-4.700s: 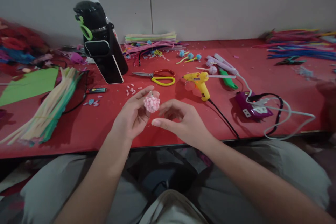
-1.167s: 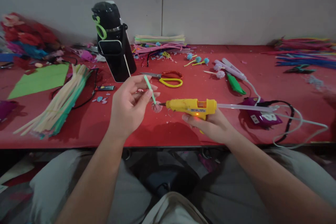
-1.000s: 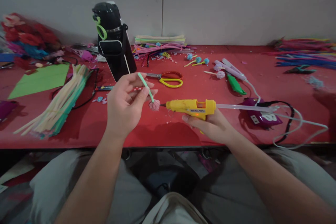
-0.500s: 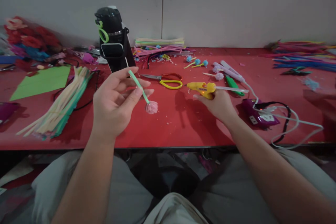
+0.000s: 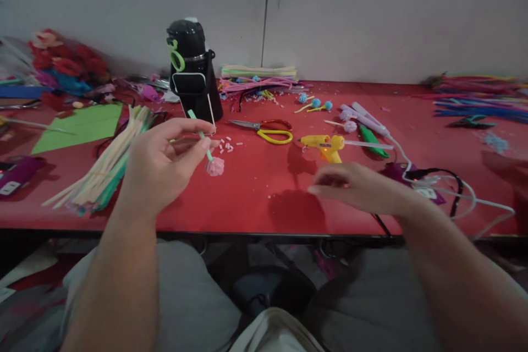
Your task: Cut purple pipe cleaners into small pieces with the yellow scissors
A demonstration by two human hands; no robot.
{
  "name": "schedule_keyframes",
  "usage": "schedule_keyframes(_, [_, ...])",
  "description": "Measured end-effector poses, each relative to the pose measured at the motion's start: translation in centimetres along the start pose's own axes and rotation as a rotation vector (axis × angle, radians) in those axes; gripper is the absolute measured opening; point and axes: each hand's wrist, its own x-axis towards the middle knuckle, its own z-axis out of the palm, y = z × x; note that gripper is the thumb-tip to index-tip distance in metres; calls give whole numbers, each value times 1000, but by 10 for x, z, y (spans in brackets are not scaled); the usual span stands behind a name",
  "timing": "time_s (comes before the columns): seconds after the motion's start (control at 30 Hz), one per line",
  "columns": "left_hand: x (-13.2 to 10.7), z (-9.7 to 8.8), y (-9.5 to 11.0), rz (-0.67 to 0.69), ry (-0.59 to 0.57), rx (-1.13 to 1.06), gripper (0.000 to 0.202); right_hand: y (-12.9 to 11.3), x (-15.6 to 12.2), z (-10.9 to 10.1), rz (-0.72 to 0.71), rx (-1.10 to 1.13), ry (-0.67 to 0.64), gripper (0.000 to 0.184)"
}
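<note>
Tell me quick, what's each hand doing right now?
Left hand: closed on the green stick, pink pom-pom at its lower end.
Right hand: open, holding nothing, hovering just short of the glue gun.
</note>
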Motion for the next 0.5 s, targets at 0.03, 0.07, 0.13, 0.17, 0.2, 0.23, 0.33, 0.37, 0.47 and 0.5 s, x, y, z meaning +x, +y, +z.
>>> schedule_keyframes(0.03, [0, 0, -1, -1, -3, 5, 16, -12, 17, 8, -38, 15, -33, 17])
schedule_keyframes(0.07, [1, 0, -3, 0, -4, 9, 17, -22, 37, 18, -90, 14, -48, 14])
schedule_keyframes(0.13, [2, 1, -5, -4, -10, 15, 17, -34, 84, 38, -110, -25, 38, 9])
schedule_keyframes(0.17, [2, 1, -6, -8, -17, 18, 17, -37, 108, 48, -94, -57, 102, 8])
schedule_keyframes(0.2, [3, 1, -8, -8, -21, 22, 17, -39, 130, 56, -85, -66, 129, 9])
schedule_keyframes(0.23, [3, 1, -9, -7, -21, 27, 16, -41, 149, 64, -74, -73, 142, 11])
schedule_keyframes(0.33, [4, -1, -14, 4, 6, 36, 16, -48, 187, 79, 2, -121, 136, 12])
schedule_keyframes(0.37, [4, -2, -15, 7, 17, 38, 16, -51, 193, 82, 27, -140, 124, 11])
schedule_keyframes(0.47, [3, -3, -15, -2, 33, 21, 19, -61, 202, 89, 82, -184, 100, 12])
schedule_keyframes(0.5, [3, -3, -14, -8, 33, 7, 20, -63, 204, 91, 93, -194, 95, 13])
